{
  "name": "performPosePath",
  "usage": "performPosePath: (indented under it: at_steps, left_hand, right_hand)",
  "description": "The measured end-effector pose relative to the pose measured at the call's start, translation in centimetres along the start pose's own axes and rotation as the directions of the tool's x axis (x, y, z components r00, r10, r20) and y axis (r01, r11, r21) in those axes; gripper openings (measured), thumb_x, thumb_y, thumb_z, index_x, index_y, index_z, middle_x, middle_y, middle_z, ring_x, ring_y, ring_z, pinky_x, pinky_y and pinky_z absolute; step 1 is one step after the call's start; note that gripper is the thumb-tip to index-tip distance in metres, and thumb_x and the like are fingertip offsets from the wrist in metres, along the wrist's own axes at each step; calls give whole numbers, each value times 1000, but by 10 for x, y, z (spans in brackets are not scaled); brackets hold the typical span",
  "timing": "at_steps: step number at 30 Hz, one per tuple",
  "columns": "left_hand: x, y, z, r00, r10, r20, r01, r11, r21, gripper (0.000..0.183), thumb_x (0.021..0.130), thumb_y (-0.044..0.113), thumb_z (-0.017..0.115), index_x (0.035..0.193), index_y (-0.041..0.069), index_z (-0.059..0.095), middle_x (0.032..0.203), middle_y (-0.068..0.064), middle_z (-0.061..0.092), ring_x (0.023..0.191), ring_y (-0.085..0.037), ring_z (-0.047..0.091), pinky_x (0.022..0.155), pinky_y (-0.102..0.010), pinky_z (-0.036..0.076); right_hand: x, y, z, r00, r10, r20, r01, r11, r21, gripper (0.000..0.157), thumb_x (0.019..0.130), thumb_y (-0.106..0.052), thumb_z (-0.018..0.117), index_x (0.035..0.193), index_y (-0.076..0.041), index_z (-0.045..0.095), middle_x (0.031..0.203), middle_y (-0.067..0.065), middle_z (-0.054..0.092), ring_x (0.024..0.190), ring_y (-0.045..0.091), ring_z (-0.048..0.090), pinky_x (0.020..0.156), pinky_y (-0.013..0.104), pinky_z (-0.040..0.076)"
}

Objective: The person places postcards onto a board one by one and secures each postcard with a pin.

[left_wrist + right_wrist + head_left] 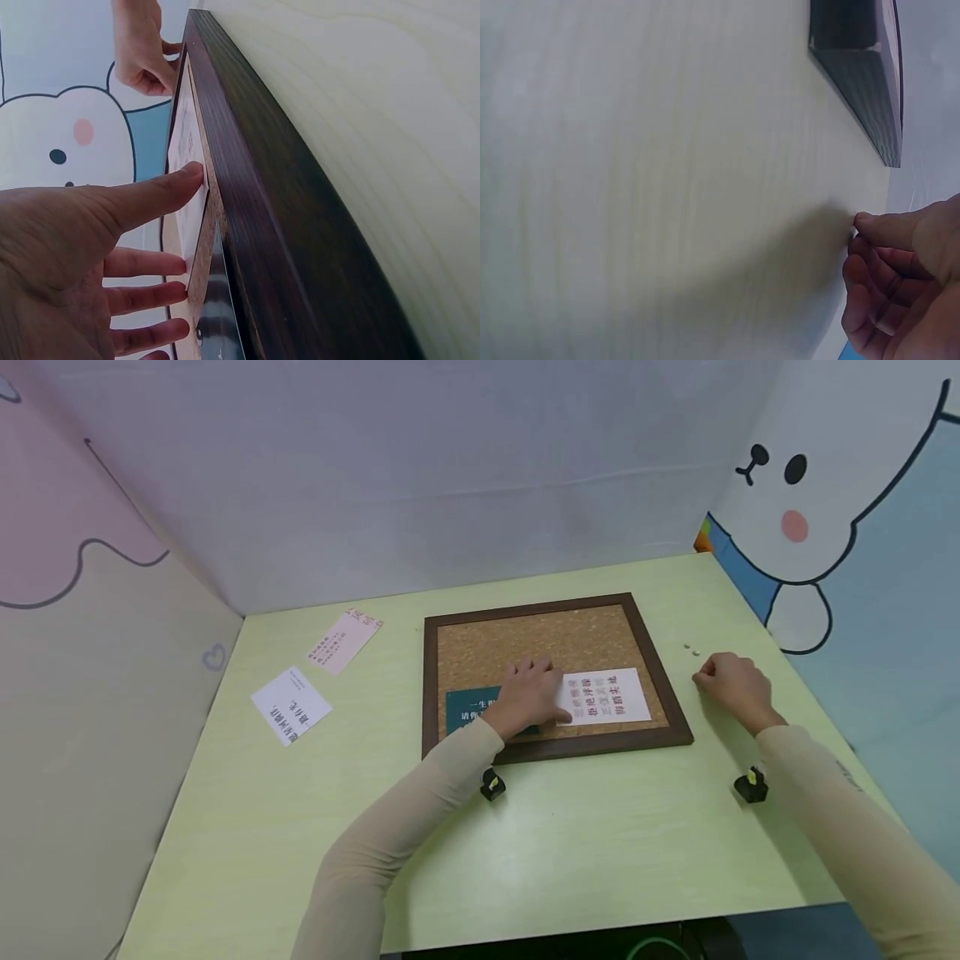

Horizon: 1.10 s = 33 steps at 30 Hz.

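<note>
A brown-framed cork board (540, 639) lies on the table with a dark green card (467, 706) and a white card (633, 693) on it. My left hand (531, 693) rests over the inner edges of both cards, its thumb and spread fingers touching the white card in the left wrist view. To the right of the frame, my right hand (738, 687) pinches thumb against index finger, and a tiny pale thumbtack (854, 233) shows between the tips. Two small pale thumbtacks (692, 650) lie on the table just beyond that hand.
A pink card (345, 642) and a white card with dark lettering (291, 705) lie at the table's left. Black wrist cameras show under both forearms. A pale curtain (465, 485) closes off the back, and a cartoon-printed wall (862, 552) stands at the right.
</note>
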<state>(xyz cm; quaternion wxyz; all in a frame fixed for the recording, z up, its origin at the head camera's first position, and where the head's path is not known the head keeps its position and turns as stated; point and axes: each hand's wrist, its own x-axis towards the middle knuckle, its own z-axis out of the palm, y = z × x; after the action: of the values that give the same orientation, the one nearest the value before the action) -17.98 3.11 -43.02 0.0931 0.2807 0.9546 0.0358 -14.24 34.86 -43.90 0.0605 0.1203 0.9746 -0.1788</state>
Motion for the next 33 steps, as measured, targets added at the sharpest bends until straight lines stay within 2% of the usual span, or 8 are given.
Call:
performPosePath:
  at_steps: [7, 11, 15, 22, 28, 30, 33]
  left_hand:
    - [-1, -1, 0, 1000, 1, -3, -1, 1000, -18, 73, 77, 62, 72, 135, 20, 57, 131, 2, 46, 110, -20, 40, 88, -36, 32]
    - [-1, -1, 0, 1000, -5, -2, 5, 1000, -23, 74, 77, 62, 72, 136, 21, 56, 132, 1, 46, 112, -20, 40, 88, -36, 31]
    - [0, -1, 1, 1000, -5, -4, 5, 1000, -22, 74, 77, 63, 72, 136, 22, 56, 131, 2, 46, 111, -19, 40, 87, -35, 31]
    - [1, -1, 3, 1000, -2, -11, 2, 1000, -25, 75, 76, 64, 72, 136, 22, 55, 127, 2, 47, 108, -19, 41, 86, -35, 30]
    - [2, -3, 4, 1000, 3, -20, -3, 1000, -13, 75, 76, 65, 71, 135, 21, 57, 129, 2, 48, 108, -19, 42, 88, -36, 32]
    - [2, -3, 4, 1000, 6, -24, -6, 1000, -16, 75, 76, 65, 72, 135, 21, 57, 129, 2, 48, 108, -19, 42, 88, -37, 32]
    - [1, -4, 4, 999, 9, -32, -10, 1000, -27, 75, 76, 64, 72, 135, 21, 57, 129, 1, 48, 108, -19, 42, 89, -37, 33]
  right_hand:
    - [0, 1, 4, 999, -16, -41, 16, 1000, 9, 19, 94, -16, 61, 89, 3, 61, 78, 15, 59, 68, 28, 52, 53, 36, 39]
    - [0, 0, 5, 996, -42, -78, 43, 999, 0, 20, 93, -13, 61, 89, 6, 65, 99, 25, 55, 92, 43, 48, 68, 51, 43]
    - [1, -3, 6, 996, -46, -75, 45, 999, -10, 21, 93, -10, 57, 88, 9, 64, 118, 33, 45, 110, 53, 37, 86, 64, 36]
    - [4, -2, 5, 999, -35, -32, 36, 999, 28, 24, 95, -10, 46, 92, 9, 61, 132, 33, 37, 120, 57, 30, 90, 70, 29]
    - [6, -1, 4, 997, -64, -50, 70, 989, 130, 34, 98, -15, 42, 99, 13, 62, 136, 31, 38, 124, 56, 30, 90, 70, 29]
    - [7, -1, 4, 995, -75, -68, 86, 979, 182, 36, 98, -14, 43, 101, 17, 62, 135, 32, 39, 125, 55, 31, 93, 67, 29]
    - [6, -3, 3, 997, -63, -52, 75, 955, 286, 40, 101, -15, 44, 105, 22, 59, 138, 35, 37, 130, 54, 29, 101, 63, 27]
